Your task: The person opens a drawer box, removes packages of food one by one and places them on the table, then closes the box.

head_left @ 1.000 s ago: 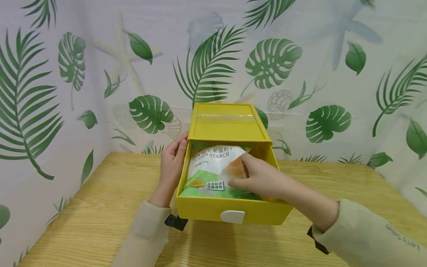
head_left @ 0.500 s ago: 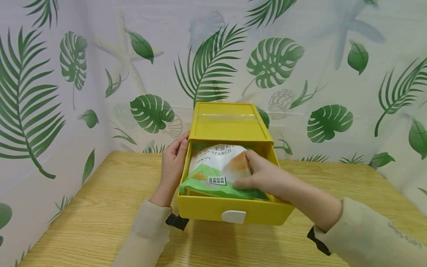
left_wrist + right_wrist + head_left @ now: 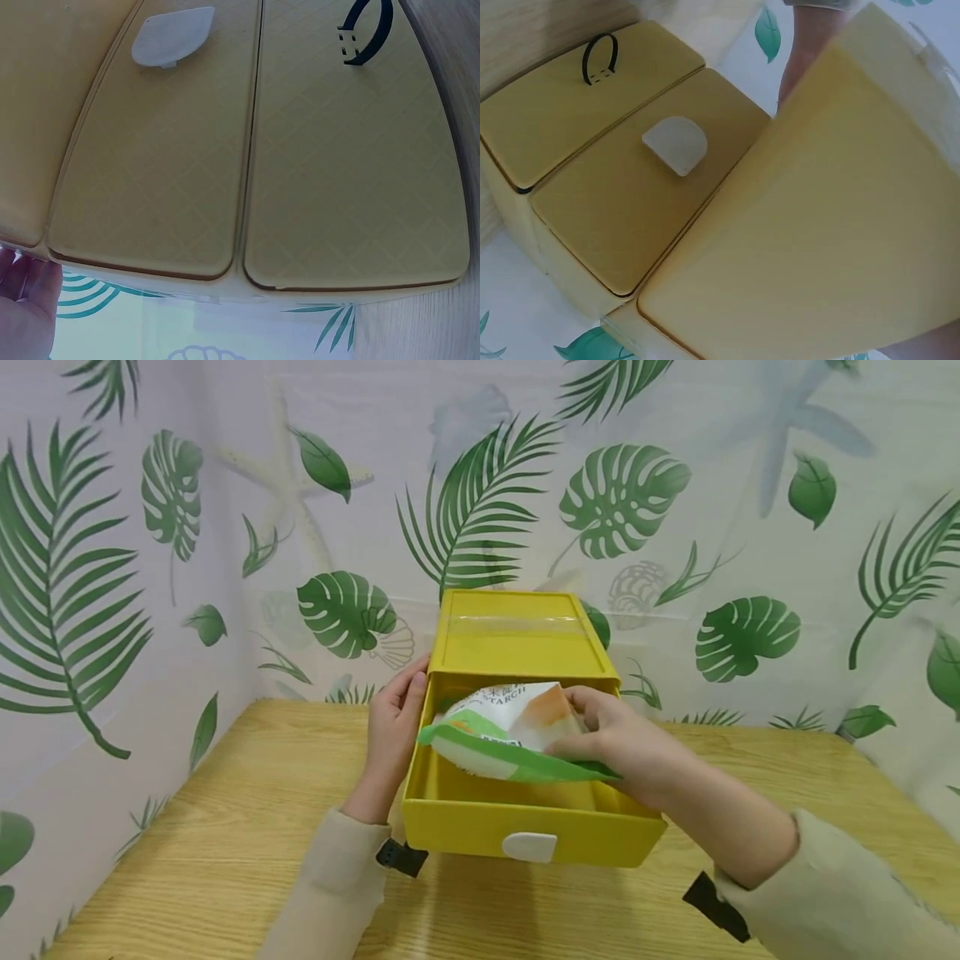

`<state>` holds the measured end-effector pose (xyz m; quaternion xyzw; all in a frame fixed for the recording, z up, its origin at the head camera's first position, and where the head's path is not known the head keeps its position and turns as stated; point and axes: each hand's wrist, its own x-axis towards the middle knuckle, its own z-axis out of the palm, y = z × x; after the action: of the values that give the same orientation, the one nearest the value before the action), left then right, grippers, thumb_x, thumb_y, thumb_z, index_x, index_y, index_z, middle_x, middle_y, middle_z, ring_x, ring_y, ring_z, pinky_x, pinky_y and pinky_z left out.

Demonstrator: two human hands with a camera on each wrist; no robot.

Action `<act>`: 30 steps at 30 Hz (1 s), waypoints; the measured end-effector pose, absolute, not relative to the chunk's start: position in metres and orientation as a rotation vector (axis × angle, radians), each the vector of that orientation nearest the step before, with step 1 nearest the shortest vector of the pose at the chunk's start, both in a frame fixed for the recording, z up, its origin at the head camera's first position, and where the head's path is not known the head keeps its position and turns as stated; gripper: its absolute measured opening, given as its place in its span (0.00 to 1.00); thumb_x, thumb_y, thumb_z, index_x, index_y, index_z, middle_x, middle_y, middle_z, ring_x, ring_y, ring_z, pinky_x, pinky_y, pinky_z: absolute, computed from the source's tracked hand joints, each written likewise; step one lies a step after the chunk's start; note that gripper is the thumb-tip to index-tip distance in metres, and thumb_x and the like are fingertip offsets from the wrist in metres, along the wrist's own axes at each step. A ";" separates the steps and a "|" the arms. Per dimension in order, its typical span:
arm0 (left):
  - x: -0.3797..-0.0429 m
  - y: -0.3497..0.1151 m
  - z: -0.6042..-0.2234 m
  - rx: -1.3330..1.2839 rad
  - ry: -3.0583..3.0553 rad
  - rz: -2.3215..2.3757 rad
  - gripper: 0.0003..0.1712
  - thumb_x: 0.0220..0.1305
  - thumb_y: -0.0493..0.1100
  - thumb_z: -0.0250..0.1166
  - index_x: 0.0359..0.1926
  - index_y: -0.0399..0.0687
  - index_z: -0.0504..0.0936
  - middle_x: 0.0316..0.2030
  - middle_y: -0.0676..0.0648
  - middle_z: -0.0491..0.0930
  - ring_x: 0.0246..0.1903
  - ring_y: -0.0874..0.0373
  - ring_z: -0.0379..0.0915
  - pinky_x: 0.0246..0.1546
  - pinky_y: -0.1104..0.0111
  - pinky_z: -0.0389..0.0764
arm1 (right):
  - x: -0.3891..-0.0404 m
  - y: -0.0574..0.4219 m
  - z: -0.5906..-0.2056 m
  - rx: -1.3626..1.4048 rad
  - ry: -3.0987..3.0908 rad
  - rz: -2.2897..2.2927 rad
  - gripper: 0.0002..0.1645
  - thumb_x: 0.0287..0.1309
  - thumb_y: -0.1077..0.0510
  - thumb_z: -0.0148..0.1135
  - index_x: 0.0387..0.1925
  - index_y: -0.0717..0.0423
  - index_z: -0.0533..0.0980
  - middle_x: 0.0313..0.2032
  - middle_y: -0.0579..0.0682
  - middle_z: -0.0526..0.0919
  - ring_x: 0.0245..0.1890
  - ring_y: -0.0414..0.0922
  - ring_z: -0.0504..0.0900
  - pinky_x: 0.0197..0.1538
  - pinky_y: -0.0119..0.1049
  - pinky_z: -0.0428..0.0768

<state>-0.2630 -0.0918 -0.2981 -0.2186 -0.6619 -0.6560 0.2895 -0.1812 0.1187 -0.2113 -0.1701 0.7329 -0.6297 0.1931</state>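
Observation:
A white and green bag of corn starch [image 3: 517, 714] is tilted up inside the pulled-out top drawer [image 3: 461, 825] of a yellow drawer cabinet [image 3: 528, 647]. My right hand [image 3: 626, 739] pinches its right side between thumb and fingers, with the bag's green lower edge clear of the drawer floor. My left hand [image 3: 393, 722] rests against the cabinet's left side, its thumb along the front edge. In the left wrist view, fingertips of that left hand [image 3: 30, 307] touch the cabinet's edge. The right wrist view has the drawer [image 3: 802, 225] hiding the bag.
Below the open drawer, closed drawers carry a white handle [image 3: 676, 146] and a dark loop pull [image 3: 613, 56]. The cabinet stands on a wooden table [image 3: 300, 777]. A leaf-patterned cloth [image 3: 510, 510] hangs behind.
The right hand has lifted the corn starch bag's near end off the drawer floor and tipped it up, baring the drawer's front part. My left hand keeps its place on the cabinet.

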 end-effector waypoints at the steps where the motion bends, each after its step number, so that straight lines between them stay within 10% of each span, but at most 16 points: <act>1: -0.263 -0.092 -0.298 -0.586 -1.765 -1.756 0.18 0.57 0.42 0.45 0.46 0.39 0.69 0.44 0.48 0.68 0.41 0.61 0.65 0.39 0.70 0.68 | -0.180 0.120 -0.211 -0.481 2.032 -1.781 0.30 0.43 0.67 0.53 0.48 0.66 0.52 0.40 0.61 0.66 0.33 0.47 0.71 0.36 0.35 0.72; 30: -0.246 -0.090 -0.283 -0.571 -1.788 -1.782 0.17 0.58 0.37 0.44 0.46 0.32 0.66 0.45 0.40 0.66 0.43 0.59 0.64 0.40 0.70 0.67 | -0.165 0.168 -0.173 -1.155 1.197 -2.039 0.13 0.53 0.72 0.27 0.41 0.72 0.55 0.33 0.54 0.64 0.31 0.45 0.67 0.35 0.32 0.67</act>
<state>-0.2457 -0.0895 -0.2832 -0.2121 -0.6646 -0.6623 0.2731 -0.1652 0.1683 -0.1734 -0.4249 0.4401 -0.7498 0.2524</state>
